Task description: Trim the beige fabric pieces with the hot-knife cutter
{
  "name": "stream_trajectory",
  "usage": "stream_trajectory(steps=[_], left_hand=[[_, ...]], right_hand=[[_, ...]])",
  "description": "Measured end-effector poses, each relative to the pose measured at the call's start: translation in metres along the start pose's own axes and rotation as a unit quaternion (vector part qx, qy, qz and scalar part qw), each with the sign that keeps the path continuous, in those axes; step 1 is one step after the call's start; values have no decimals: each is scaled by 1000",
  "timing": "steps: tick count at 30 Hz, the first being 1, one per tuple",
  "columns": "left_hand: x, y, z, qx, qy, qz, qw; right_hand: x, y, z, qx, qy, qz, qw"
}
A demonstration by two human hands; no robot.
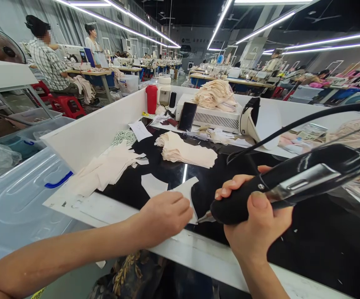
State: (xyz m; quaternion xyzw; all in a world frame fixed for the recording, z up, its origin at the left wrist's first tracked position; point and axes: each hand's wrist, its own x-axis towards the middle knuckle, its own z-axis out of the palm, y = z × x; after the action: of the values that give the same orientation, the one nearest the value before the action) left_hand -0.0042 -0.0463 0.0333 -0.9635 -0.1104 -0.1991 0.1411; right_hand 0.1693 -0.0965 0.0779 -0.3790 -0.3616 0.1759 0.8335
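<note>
My right hand (257,224) is wrapped around a black corded hand tool (234,206) with a silver lever along its side. The tool's pointed metal tip (205,217) is at the lower edge of a curved white cut piece (188,189) on the black work surface (238,170). My left hand (167,214) is closed over this piece, its fingers curled and pinching at it; the fingertips are partly hidden. Just left of it lies a second white piece (153,184). Beyond them is a stack of cream fabric pieces (187,151).
More cream pieces (105,168) spread at the left. A phone (187,116) leans against a white vented box (217,120) bearing a fabric pile (215,94). A red cup (151,99) stands behind. The tool's cable (292,120) arches across the right. White walls (99,124) border the table.
</note>
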Motion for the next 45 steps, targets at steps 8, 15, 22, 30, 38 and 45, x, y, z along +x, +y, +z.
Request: stream_trajectory(steps=[8,15,22,30,38,45], left_hand=[[-1,-1,6,-102,22,121,987],[-4,-13,14,-143,59,96,983],[-4,-15,17,-117,96,104,983],[-4,-16,15,-123,74,84,986],[-5,-15,18,-126,50,76,988],[-10,-15,21,-147,39,47,987]], right_hand=[[0,-1,1,-2,-3,-1,1000],[1,0,0,2,-3,1,1000],[1,-2,3,8,4,2,1000],[1,-2,1,8,3,6,1000],[3,-3,2,8,-2,-7,1000],[3,-5,1,-4,10,18,1000]])
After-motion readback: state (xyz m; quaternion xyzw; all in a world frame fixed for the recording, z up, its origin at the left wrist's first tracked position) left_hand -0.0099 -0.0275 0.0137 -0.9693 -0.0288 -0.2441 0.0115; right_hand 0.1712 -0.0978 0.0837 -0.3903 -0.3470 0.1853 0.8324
